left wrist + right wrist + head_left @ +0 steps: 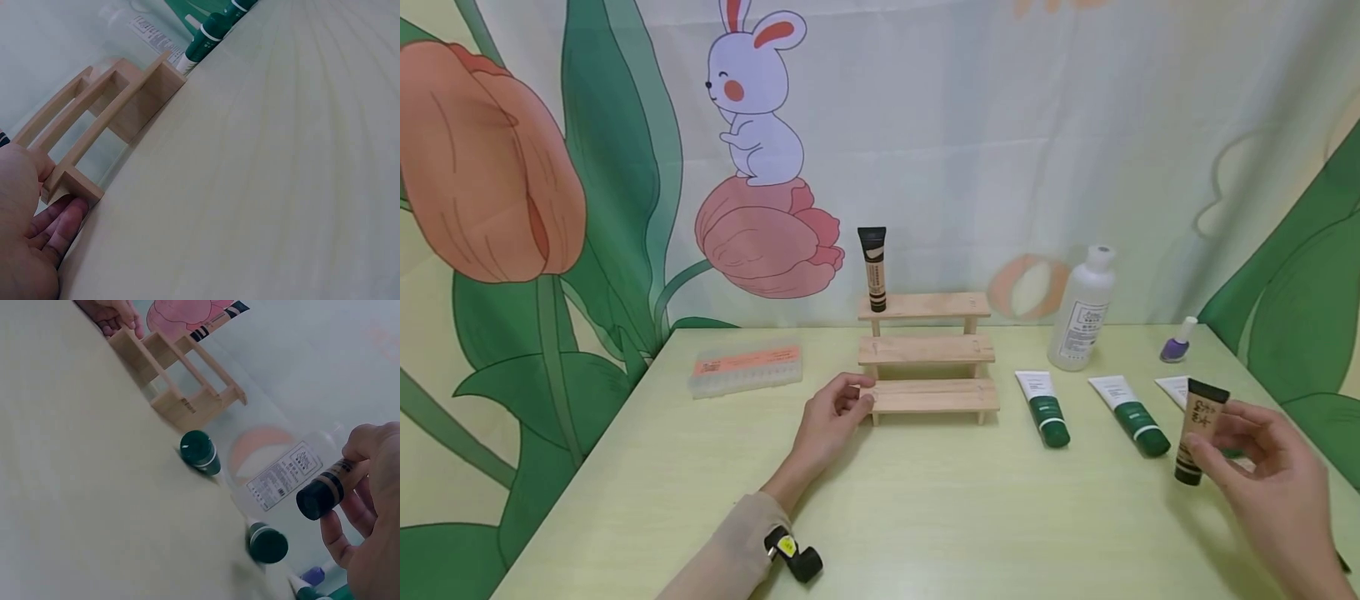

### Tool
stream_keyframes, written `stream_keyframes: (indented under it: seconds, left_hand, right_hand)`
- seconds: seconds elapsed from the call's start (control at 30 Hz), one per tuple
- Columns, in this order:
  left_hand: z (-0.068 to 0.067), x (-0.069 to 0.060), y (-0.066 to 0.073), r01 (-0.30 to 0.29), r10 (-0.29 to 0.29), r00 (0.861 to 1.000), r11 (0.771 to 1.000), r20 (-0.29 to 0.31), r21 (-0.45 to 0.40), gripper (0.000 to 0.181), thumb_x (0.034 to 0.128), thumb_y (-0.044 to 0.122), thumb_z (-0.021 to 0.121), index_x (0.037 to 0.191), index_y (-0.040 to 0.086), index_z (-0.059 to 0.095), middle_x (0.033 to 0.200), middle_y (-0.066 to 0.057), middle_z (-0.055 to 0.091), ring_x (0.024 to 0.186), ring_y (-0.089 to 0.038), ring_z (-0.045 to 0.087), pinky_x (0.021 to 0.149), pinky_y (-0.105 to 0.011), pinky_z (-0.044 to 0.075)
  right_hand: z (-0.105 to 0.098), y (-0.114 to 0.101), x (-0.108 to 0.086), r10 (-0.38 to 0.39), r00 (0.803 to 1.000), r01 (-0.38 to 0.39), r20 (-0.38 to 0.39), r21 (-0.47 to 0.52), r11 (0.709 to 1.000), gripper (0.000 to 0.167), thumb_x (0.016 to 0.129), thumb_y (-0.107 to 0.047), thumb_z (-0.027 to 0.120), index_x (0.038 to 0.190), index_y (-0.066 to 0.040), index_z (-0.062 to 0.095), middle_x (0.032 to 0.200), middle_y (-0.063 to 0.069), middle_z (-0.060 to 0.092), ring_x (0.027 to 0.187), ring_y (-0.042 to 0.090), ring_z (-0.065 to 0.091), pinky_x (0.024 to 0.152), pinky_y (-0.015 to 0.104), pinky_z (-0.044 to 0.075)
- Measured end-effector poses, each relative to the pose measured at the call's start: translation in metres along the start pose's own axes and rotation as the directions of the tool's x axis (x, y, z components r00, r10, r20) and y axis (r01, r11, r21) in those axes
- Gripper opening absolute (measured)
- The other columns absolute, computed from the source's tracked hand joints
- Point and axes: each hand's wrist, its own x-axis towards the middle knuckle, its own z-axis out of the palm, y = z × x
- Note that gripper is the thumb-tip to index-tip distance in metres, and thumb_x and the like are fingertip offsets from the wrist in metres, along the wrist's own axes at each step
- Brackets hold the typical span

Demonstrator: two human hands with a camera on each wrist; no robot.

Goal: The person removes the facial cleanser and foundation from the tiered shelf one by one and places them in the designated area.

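A three-step wooden display rack [931, 396] stands on the table. At its lowest step my left hand [831, 414] pinches the left end, with fingers against the side support [81, 183] in the left wrist view. In my right hand [1273, 467] is a small beige tube with a black cap [1201, 429], held cap down above the table between thumb and fingers. The right wrist view shows the tube's black cap [319, 499] pointing away from the palm. A similar beige and black tube [876, 271] stands upright on the left of the top step.
Green and white tubes [1047, 412] lie right of the rack, one partly hidden behind my right hand. Behind them stand a white bottle [1081, 312] and a purple nail polish bottle [1176, 343]. A clear flat case [747, 371] lies at the back left, before a printed curtain [925, 125].
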Motion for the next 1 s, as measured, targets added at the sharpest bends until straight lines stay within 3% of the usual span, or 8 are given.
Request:
stream_keyframes:
  seconds: [0.1, 0.17, 0.37, 0.47, 0.63, 0.77, 0.87, 1.0]
  left_hand:
    - [0.000, 0.000, 0.000, -0.002, 0.002, 1.000, 1.000, 0.000, -0.003, 0.019, 0.1087, 0.019, 0.074, 0.127, 0.022, 0.078, 0.105, -0.004, 0.073, 0.090, -0.019, 0.065, 0.078, -0.026, 0.053]
    - [0.000, 0.000, 0.000, -0.004, 0.004, 1.000, 1.000, 0.000, -0.005, 0.019, 0.1088, 0.019, 0.074, 0.127, 0.022, 0.078, 0.105, -0.004, 0.072, 0.090, -0.019, 0.065, 0.078, -0.026, 0.053]
    - [0.000, 0.000, -0.001, -0.009, 0.009, 1.000, 1.000, 0.004, 0.001, 0.019, 0.1088, 0.019, 0.074, 0.128, 0.022, 0.077, 0.105, -0.004, 0.073, 0.090, -0.019, 0.065, 0.077, -0.026, 0.052]
    - [0.000, -0.001, -0.001, -0.012, 0.012, 1.000, 1.000, 0.004, 0.003, 0.020, 0.1089, 0.019, 0.074, 0.128, 0.022, 0.077, 0.105, -0.004, 0.073, 0.090, -0.019, 0.065, 0.077, -0.026, 0.052]
    - [0.000, 0.000, -0.001, -0.012, 0.012, 1.000, 1.000, 0.002, -0.002, 0.019, 0.1091, 0.019, 0.074, 0.128, 0.022, 0.077, 0.105, -0.004, 0.073, 0.090, -0.019, 0.065, 0.078, -0.026, 0.053]
    - [0.001, -0.001, -0.001, -0.011, 0.011, 1.000, 1.000, 0.004, -0.005, 0.019, 0.1090, 0.019, 0.074, 0.128, 0.021, 0.077, 0.104, -0.005, 0.073, 0.089, -0.019, 0.065, 0.077, -0.026, 0.053]
    - [0.001, -0.001, -0.001, -0.010, 0.010, 1.000, 1.000, 0.003, -0.004, 0.019, 0.1090, 0.019, 0.074, 0.128, 0.021, 0.077, 0.104, -0.005, 0.072, 0.088, -0.019, 0.065, 0.077, -0.026, 0.052]
    - [0.001, -0.001, 0.000, -0.008, 0.008, 1.000, 1.000, 0.000, 0.001, 0.019, 0.1090, 0.019, 0.074, 0.128, 0.022, 0.077, 0.104, -0.005, 0.073, 0.089, -0.020, 0.065, 0.076, -0.027, 0.053]
  right_hand:
    - [-0.002, 0.007, -0.008, 0.090, 0.996, -0.088, 0.022, -0.076, 0.993, 0.040, 0.104, -0.012, 0.080, 0.138, -0.026, 0.062, 0.116, -0.023, 0.060, 0.098, -0.003, 0.060, 0.077, 0.006, 0.053]
    - [-0.003, 0.012, -0.013, 0.143, 0.989, -0.138, 0.032, -0.120, 0.983, 0.038, 0.105, -0.017, 0.080, 0.138, -0.020, 0.061, 0.115, -0.024, 0.058, 0.097, -0.004, 0.060, 0.075, 0.007, 0.053]
    - [-0.004, 0.026, -0.024, 0.231, 0.971, -0.209, 0.051, -0.273, 0.939, 0.051, 0.107, -0.018, 0.076, 0.150, 0.001, 0.056, 0.118, 0.005, 0.065, 0.085, -0.007, 0.056, 0.068, 0.013, 0.055]
    - [-0.003, 0.030, -0.028, 0.238, 0.967, -0.195, 0.091, -0.339, 0.921, 0.051, 0.107, -0.010, 0.074, 0.152, 0.005, 0.055, 0.124, 0.017, 0.061, 0.083, -0.004, 0.054, 0.066, 0.015, 0.054]
    - [-0.001, 0.035, -0.032, 0.187, 0.971, -0.111, 0.151, -0.406, 0.907, 0.047, 0.101, 0.001, 0.077, 0.145, 0.007, 0.062, 0.127, 0.017, 0.054, 0.087, 0.008, 0.058, 0.065, 0.016, 0.052]
    - [-0.001, 0.037, -0.031, 0.170, 0.971, -0.077, 0.167, -0.453, 0.888, 0.046, 0.098, -0.004, 0.082, 0.140, 0.007, 0.066, 0.117, 0.018, 0.065, 0.089, 0.020, 0.062, 0.062, 0.019, 0.049]
    - [0.000, 0.036, -0.030, 0.179, 0.967, -0.072, 0.183, -0.479, 0.875, 0.048, 0.097, -0.010, 0.084, 0.139, 0.005, 0.067, 0.106, 0.014, 0.072, 0.087, 0.022, 0.064, 0.061, 0.021, 0.049]
    - [0.001, 0.036, -0.029, 0.184, 0.962, -0.065, 0.201, -0.484, 0.872, 0.050, 0.097, -0.012, 0.085, 0.140, 0.004, 0.065, 0.105, 0.013, 0.072, 0.086, 0.021, 0.064, 0.061, 0.022, 0.051]
